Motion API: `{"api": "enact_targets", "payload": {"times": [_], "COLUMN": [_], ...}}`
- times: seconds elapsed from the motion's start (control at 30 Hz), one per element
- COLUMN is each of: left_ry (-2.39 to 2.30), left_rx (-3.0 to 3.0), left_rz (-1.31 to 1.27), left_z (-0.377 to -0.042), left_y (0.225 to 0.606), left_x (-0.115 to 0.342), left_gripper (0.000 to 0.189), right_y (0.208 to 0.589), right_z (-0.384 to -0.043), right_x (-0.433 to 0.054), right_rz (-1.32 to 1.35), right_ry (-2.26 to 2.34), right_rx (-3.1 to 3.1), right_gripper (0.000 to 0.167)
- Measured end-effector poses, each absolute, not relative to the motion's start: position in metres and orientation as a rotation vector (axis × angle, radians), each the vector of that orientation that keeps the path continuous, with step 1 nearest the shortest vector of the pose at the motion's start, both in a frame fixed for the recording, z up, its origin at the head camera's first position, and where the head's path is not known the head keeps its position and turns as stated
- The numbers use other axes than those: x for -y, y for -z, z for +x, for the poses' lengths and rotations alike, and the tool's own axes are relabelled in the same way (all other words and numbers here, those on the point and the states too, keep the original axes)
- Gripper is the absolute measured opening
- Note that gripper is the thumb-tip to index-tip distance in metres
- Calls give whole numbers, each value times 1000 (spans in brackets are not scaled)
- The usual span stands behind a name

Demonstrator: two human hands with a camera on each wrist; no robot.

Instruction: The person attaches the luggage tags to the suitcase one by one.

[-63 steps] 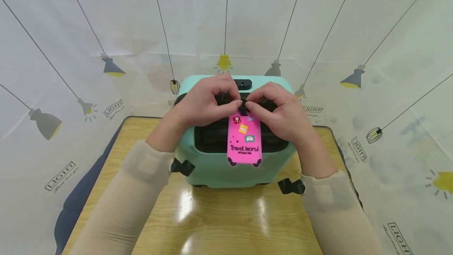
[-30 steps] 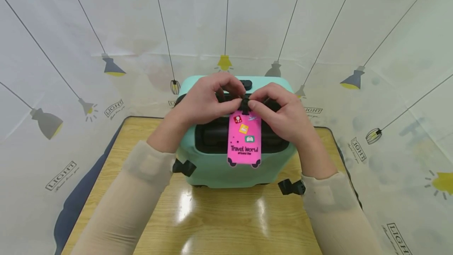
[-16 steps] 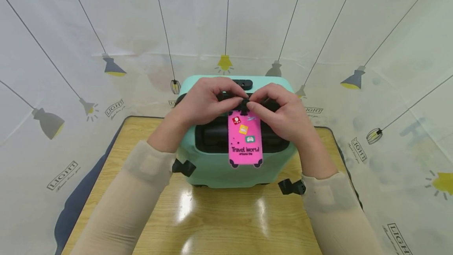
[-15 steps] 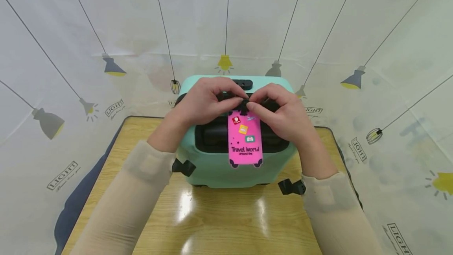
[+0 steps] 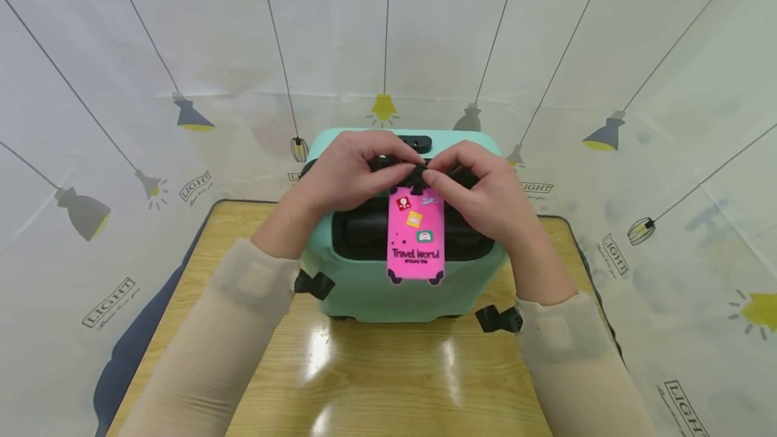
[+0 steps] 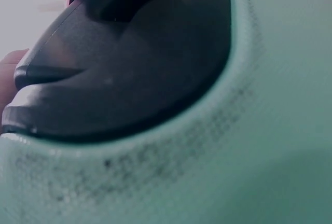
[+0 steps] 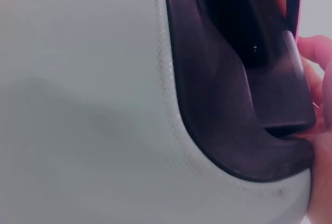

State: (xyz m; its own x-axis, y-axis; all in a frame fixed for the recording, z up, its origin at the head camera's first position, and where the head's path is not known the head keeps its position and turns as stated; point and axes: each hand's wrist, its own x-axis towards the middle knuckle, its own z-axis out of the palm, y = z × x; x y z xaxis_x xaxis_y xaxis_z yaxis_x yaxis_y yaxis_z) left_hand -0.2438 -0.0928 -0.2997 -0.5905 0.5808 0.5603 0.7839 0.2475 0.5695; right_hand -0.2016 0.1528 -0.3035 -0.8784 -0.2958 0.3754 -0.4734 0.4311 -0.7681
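A mint-green suitcase [image 5: 388,295] stands on the table, its black recessed handle panel [image 5: 364,235] facing up toward me. Over that panel hangs a pink luggage tag [image 5: 416,241] printed "Travel World", with a black strap [image 5: 419,177] at its top. My left hand [image 5: 349,170] pinches the strap from the left between thumb and fingertips. From the right, the thumb and index finger of my right hand [image 5: 482,184] pinch the same strap. The fingertips nearly meet, hiding the strap's fastening. In the left wrist view the black panel [image 6: 129,68] fills the middle; little of the hand shows.
The wooden table [image 5: 388,383] reaches forward under the suitcase. Behind and at both sides hangs a pale curtain [image 5: 243,39] printed with lamps. A black lock piece [image 5: 417,144] sits on the suitcase's top. Small black wrist devices [image 5: 499,319] stick out near the cuffs.
Both hands keep to the strap with small fingertip shifts. The luggage tag has swung slightly left and up since half a second ago. The suitcase stays in place.
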Motion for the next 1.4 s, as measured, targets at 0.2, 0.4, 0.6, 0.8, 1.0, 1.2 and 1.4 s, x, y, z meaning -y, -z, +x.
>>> {"api": "enact_targets", "payload": {"times": [0.2,0.4,0.6,0.8,1.0,1.2,1.4], "left_ry": [1226,1228,1252,1254,1272,1267,1245], "left_rx": [2276,2260,2221,2210,2246,2283,2296], "left_rz": [-1293,-1323,-1354,-1341,-1300,-1291,-1295], "left_z": [-247,-249,-251,-250,-247,-248,-249], "left_y": [299,299,299,298,301,301,301], "left_x": [91,90,90,90,91,91,90], "left_gripper": [17,18,18,18,16,14,15], "right_y": [303,303,301,302,306,310,308], "right_z": [-203,-204,-202,-202,-202,-204,-201], "right_x": [-153,-152,-153,-154,-155,-154,-154], "right_rz": [666,668,672,686,677,720,807], "right_ry": [-1461,-1464,-1445,-1451,-1466,-1313,-1102], "right_rx": [2478,2471,2467,2447,2422,2383,2424], "right_gripper": [10,10,10,9,10,14,9]}}
